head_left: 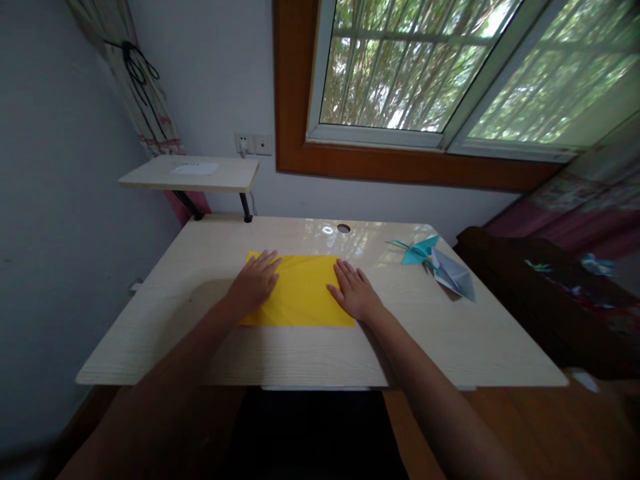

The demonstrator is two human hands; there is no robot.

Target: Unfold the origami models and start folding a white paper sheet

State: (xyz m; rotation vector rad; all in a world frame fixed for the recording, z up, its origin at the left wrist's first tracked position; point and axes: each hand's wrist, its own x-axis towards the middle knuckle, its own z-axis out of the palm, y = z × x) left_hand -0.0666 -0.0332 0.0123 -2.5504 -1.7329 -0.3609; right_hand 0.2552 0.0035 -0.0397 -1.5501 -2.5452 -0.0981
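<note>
Yellow sheet (305, 287) lies flat mid-way across the surface (310, 357). Left hand (254, 283) palm-down on its left edge, fingers slightly spread; right hand (356, 292) palm-down on its right edge, thumb apart from fingers. Further right: grey-blue folded paper (454, 273), teal folded paper (420, 251) just beside it. Raised shelf (150, 175) far left; window (390, 73) behind.

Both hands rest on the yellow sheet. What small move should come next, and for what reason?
Perhaps the left hand should lift its side of the yellow sheet to begin a fold, while the right hand steadies the other. The sheet lies flat on the desk, a hand at either side, and the teal folded shape and grey folded shape nearby suggest folding.
</note>
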